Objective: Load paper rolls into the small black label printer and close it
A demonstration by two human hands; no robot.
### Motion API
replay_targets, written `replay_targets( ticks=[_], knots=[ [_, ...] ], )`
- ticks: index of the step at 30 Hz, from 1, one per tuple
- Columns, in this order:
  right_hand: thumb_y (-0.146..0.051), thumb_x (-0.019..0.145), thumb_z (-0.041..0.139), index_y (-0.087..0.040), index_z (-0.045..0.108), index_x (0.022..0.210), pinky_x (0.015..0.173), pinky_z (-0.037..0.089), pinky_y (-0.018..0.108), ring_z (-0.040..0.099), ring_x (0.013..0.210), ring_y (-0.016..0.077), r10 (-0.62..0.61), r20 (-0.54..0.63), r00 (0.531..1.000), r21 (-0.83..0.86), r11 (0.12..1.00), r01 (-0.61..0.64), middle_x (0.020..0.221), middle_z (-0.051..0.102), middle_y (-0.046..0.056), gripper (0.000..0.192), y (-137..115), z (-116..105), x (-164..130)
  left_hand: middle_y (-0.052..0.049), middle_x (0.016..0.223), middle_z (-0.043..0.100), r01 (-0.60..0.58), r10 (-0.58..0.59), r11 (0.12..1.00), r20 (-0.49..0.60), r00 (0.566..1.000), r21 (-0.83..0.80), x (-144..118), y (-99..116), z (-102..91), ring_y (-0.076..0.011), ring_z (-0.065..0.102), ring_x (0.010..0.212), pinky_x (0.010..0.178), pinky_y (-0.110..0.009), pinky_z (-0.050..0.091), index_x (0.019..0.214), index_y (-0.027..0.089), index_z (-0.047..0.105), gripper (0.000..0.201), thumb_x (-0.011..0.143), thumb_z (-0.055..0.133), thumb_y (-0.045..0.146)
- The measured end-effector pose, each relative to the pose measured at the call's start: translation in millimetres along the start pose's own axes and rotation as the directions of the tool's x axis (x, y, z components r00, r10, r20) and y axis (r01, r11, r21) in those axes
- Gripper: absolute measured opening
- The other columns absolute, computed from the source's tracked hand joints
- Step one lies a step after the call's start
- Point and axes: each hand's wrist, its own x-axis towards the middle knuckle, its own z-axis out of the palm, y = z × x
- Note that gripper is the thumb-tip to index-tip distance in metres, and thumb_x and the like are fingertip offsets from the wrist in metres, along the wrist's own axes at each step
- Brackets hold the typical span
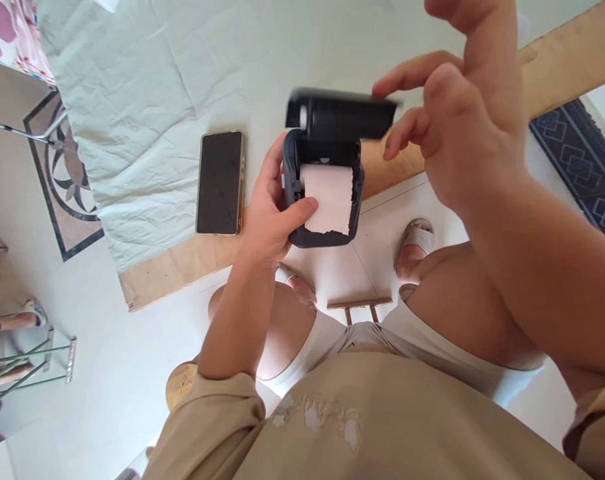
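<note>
A small dark portable receipt printer [294, 235] is held in my left hand [277, 207], its fingers wrapped around the left side. My left thumb lies on the white paper roll [331, 197] inside the printer. The roll's loose end is ragged. The printer's black lid [345, 117] is swung up, slightly blurred by motion. My right hand [457, 113] is at the lid's right end, fingers spread; the fingertips are at its edge, and whether they press on it I cannot tell.
A phone [220, 183] with a dark screen lies left of the printer on a pale green cloth [147, 133]. The cloth covers a wooden table [182, 270] whose edge runs diagonally. A round wooden stool [181, 385] stands at lower left. Another person's foot [34, 312] shows at far left.
</note>
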Motion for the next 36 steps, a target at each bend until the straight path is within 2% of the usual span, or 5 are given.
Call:
replay_targets(
  ticks=[3,6,11,19,36],
  knots=[
    [-0.041,0.098,0.060,-0.024,0.058,0.130,0.061,0.057,0.024,0.068,0.119,0.0195,0.072,0.037,0.997,-0.068,0.995,-0.070,0.138,0.063,0.010,0.036,6.6,1.3,-1.5,-0.003,0.120,0.069,0.026,-0.026,1.000,0.004,1.000,0.004,-4.2,8.2,3.9,-0.0203,0.071,0.099,0.074,-0.027,0.057,0.121,0.029,0.064,0.061,0.069,0.092,0.045],
    [-0.052,0.092,0.069,-0.025,0.055,0.140,0.063,0.056,0.025,0.069,0.097,0.0164,0.188,0.212,0.959,-0.177,0.972,-0.151,0.135,0.067,0.009,0.057,13.6,3.7,-6.1,-0.002,0.124,0.069,0.053,-0.052,0.999,0.008,0.999,-0.008,-7.3,13.3,5.4,-0.0205,0.071,0.105,0.079,-0.025,0.058,0.121,0.028,0.064,0.056,0.074,0.091,0.039],
    [-0.052,0.088,0.073,-0.027,0.056,0.141,0.063,0.050,0.029,0.055,0.063,0.0071,0.241,0.367,0.898,-0.266,0.953,-0.147,0.131,0.068,0.006,0.061,17.6,5.1,-7.9,-0.004,0.132,0.069,0.046,-0.043,0.997,0.058,0.997,-0.057,-8.9,14.5,5.8,-0.0354,0.065,0.134,0.096,-0.032,0.061,0.131,0.027,0.062,0.069,0.072,0.092,0.046],
    [-0.053,0.085,0.075,-0.026,0.057,0.139,0.067,0.050,0.032,0.060,0.070,0.0124,0.289,0.346,0.893,-0.295,0.937,-0.188,0.132,0.068,0.007,0.063,15.3,8.3,-5.4,-0.005,0.127,0.071,0.119,-0.123,0.989,-0.032,0.992,-0.092,-11.6,21.4,19.4,-0.0358,0.062,0.142,0.108,-0.041,0.062,0.128,0.027,0.063,0.053,0.088,0.081,0.056],
    [-0.052,0.086,0.069,-0.023,0.052,0.136,0.076,0.048,0.038,0.064,0.082,0.0181,0.333,0.340,0.880,-0.417,0.892,-0.176,0.132,0.067,0.009,0.060,4.3,15.1,-6.6,-0.008,0.121,0.073,0.133,-0.132,0.985,0.018,0.991,-0.111,-10.4,26.7,17.5,-0.0374,0.053,0.151,0.115,-0.045,0.060,0.128,0.024,0.061,0.052,0.089,0.080,0.052]
  ],
)
